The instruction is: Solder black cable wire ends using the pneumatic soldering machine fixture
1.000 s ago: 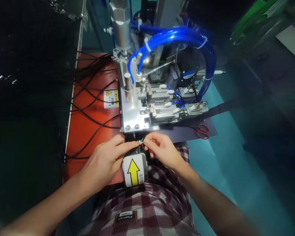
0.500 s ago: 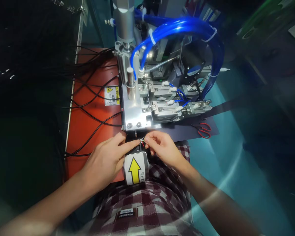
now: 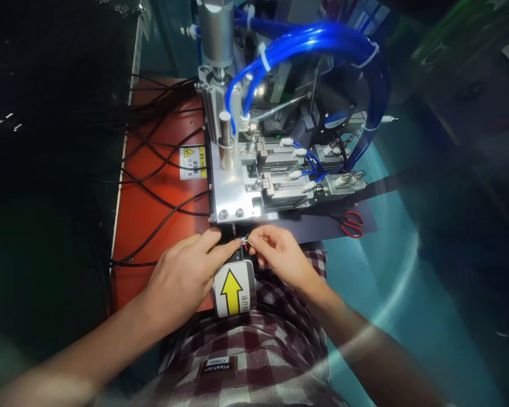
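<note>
My left hand (image 3: 186,265) lies over the red base's front edge, its index finger stretched out to a tiny piece with thin coloured wires (image 3: 245,243). That fingertip touches the piece; the thumb is hidden beneath the hand. From the other side, my right hand (image 3: 277,249) pinches the thin wires between thumb and index finger, with the other fingers curled. Red and pale strands show between the two hands, too small to make out fully. Just beyond the fingertips stands the machine's metal plate (image 3: 233,195). Below them is a cover with a yellow arrow label (image 3: 231,289).
Red-handled scissors (image 3: 351,224) lie on the dark surface to the right. Pneumatic cylinders (image 3: 284,189) and blue air hoses (image 3: 322,37) rise behind the hands. Black cables (image 3: 161,232) cross the red base (image 3: 152,198) at left, near a warning label (image 3: 193,162).
Both hands stay at nearly the same spot on the wires. The view has shifted very slightly; the machine and scissors look unmoved.
</note>
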A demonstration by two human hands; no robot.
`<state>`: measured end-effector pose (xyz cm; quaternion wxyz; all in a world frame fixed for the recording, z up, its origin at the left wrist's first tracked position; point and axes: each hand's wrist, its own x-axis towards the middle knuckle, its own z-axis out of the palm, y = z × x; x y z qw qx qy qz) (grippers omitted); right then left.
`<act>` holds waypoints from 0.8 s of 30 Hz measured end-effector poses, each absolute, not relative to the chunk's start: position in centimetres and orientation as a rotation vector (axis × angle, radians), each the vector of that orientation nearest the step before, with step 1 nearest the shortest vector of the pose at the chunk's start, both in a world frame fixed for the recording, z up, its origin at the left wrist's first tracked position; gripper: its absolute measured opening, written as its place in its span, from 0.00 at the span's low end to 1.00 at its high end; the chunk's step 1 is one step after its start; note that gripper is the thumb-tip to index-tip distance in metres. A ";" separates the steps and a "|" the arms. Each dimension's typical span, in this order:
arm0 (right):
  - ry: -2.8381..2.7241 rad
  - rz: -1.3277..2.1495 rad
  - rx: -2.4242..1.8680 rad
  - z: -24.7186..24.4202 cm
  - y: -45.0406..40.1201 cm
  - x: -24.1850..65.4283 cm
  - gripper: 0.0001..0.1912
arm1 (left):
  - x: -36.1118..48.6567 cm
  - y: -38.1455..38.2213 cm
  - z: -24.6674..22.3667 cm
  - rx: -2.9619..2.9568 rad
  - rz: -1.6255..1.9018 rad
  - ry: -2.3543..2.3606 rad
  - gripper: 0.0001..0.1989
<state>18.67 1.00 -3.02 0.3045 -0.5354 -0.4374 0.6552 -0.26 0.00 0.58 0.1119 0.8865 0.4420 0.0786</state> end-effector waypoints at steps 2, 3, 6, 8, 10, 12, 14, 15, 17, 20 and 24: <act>-1.152 1.746 -1.433 -3.0 1.1 18.6 0.13 | -0.1 0.0 0.6 2.671 0.199 1.301 0.17; -1.151 1.750 -1.438 -3.0 1.1 18.6 0.12 | 0.0 0.0 0.6 2.704 0.185 1.297 0.17; -1.159 1.764 -1.449 -2.9 1.2 18.6 0.12 | 0.1 -0.1 0.6 2.788 0.142 1.301 0.16; -1.181 1.762 -1.477 -2.7 1.2 18.6 0.12 | 0.1 -0.1 0.6 2.821 0.115 1.310 0.17; -1.239 1.700 -1.531 -2.5 1.1 18.5 0.12 | 0.0 -0.1 0.5 2.827 0.090 1.311 0.18; -1.331 1.580 -1.591 -2.3 0.9 18.5 0.11 | -0.1 -0.1 0.5 2.820 0.077 1.300 0.19; -1.395 1.491 -1.627 -2.2 0.9 18.4 0.11 | -0.1 -0.1 0.5 2.812 0.071 1.288 0.20; -1.396 1.490 -1.635 -2.1 0.9 18.4 0.11 | -0.2 -0.2 0.5 2.807 0.067 1.284 0.20; -1.329 1.568 -1.627 -2.2 1.0 18.3 0.12 | -0.2 -0.2 0.7 2.790 0.049 1.277 0.20; -1.183 1.698 -1.591 -2.3 1.2 18.1 0.12 | -0.2 -0.2 0.8 2.771 0.037 1.274 0.21; -1.190 1.636 -1.609 -2.3 1.0 17.9 0.12 | -0.1 -0.1 0.9 2.778 0.034 1.268 0.21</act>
